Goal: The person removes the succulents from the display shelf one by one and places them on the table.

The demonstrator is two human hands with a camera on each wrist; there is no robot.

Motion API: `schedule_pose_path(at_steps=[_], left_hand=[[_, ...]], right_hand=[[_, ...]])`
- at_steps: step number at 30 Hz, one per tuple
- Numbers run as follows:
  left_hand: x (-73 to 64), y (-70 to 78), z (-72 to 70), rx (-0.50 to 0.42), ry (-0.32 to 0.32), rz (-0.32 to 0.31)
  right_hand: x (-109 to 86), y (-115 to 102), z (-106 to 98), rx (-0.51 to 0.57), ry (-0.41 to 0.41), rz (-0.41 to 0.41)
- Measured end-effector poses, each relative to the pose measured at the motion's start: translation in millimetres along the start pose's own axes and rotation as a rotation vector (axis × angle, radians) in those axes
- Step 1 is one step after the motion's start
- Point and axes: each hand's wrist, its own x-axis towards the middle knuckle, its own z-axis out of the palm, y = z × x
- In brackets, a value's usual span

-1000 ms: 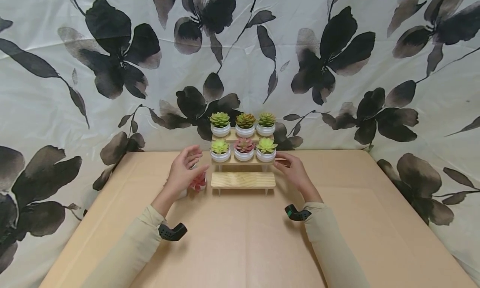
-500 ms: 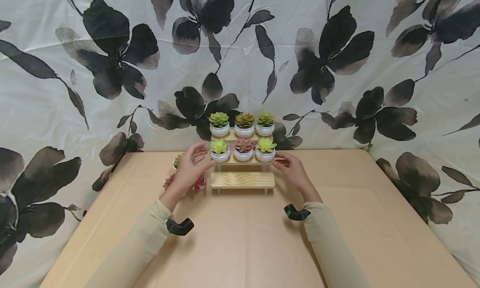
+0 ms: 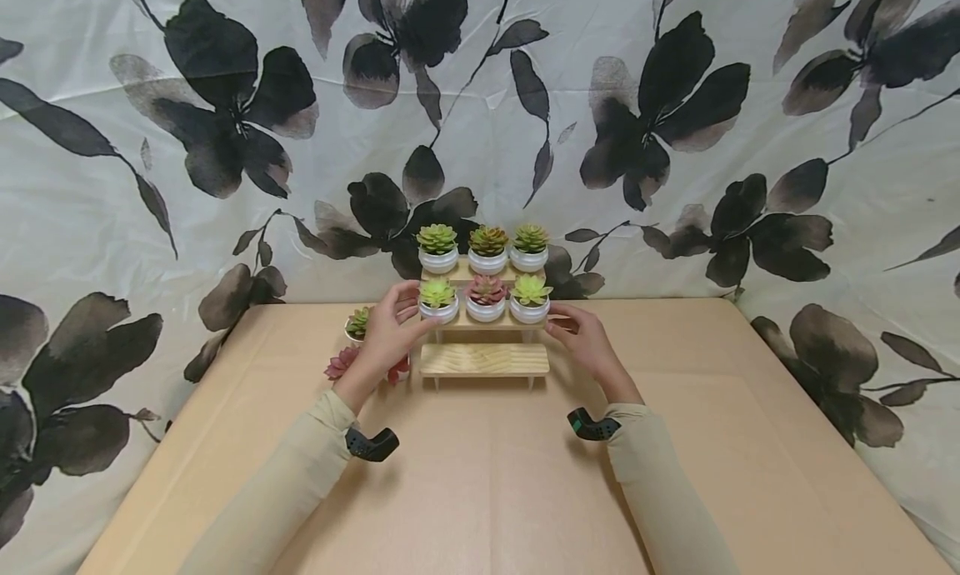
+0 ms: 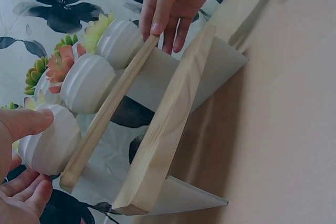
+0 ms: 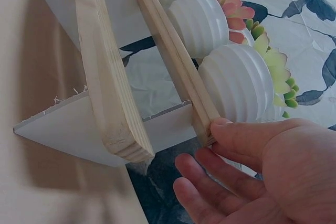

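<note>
A three-step wooden display stand [image 3: 485, 359] with white side supports holds small artificial succulents in white ribbed pots on its top and middle steps. My left hand [image 3: 388, 332] is at the left end of the middle step. Its thumb lies on the front of the light green succulent's pot [image 4: 51, 140], with the fingers around the far side. My right hand [image 3: 589, 342] pinches the right end of the middle step [image 5: 202, 124] between thumb and fingers, beside another light green succulent [image 3: 530, 296]. A pink succulent [image 3: 486, 298] sits between these two pots. The lowest step holds no pots.
Left of the stand, partly behind my left hand, several more succulents stand on the table [image 3: 487, 475], among them a green one [image 3: 357, 324] and a dusty pink one [image 3: 342, 363]. A floral cloth [image 3: 480, 108] hangs behind the table.
My left hand has moved right, from above the loose succulents to the left pot on the middle step, uncovering some plants behind it. My right hand has stayed at the step's end.
</note>
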Motion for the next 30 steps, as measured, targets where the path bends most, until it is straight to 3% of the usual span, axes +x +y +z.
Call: schedule_pose_path(at_steps=[5, 12, 22, 30], left_hand=[[-0.8, 4.4, 1.9, -0.006, -0.016, -0.014], [4.4, -2.0, 4.5, 0.026, -0.009, -0.036], [7.2, -1.3, 7.1, 0.112, 0.0, -0.043], [6.5, -2.2, 9.3, 0.108, 0.02, -0.046]], right_hand=[[-3.9, -9, -1, 0.004, -0.004, 0.002], [0.8, 1, 0, -0.014, 0.006, -0.012], [1.0, 0, 1, 0.015, 0.003, -0.005], [-0.1, 0, 1, -0.008, 0.01, 0.002]])
